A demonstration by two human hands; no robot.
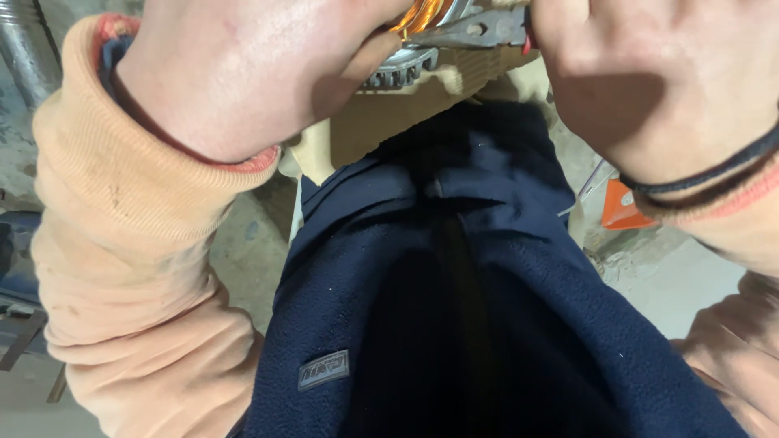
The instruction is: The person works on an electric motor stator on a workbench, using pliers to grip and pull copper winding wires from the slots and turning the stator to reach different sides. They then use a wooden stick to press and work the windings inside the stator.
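My left hand (243, 69) is at the top left, closed over a round metal part with a toothed rim (402, 69) and orange copper wire windings (422, 15). My right hand (657, 81) is at the top right, gripping metal pliers (475, 31) with a bit of red handle showing. The plier jaws point left toward the copper wire. The toothed part rests on a tan cardboard-like sheet (381, 126). Both sleeves are peach-coloured, and a dark band circles my right wrist. Most of the part is hidden by my hands.
A dark navy fleece garment (438, 284) fills the lower middle. An orange object (621, 207) lies on the grey floor at the right, beside a thin metal rod. A grey pipe (28, 49) stands at the upper left.
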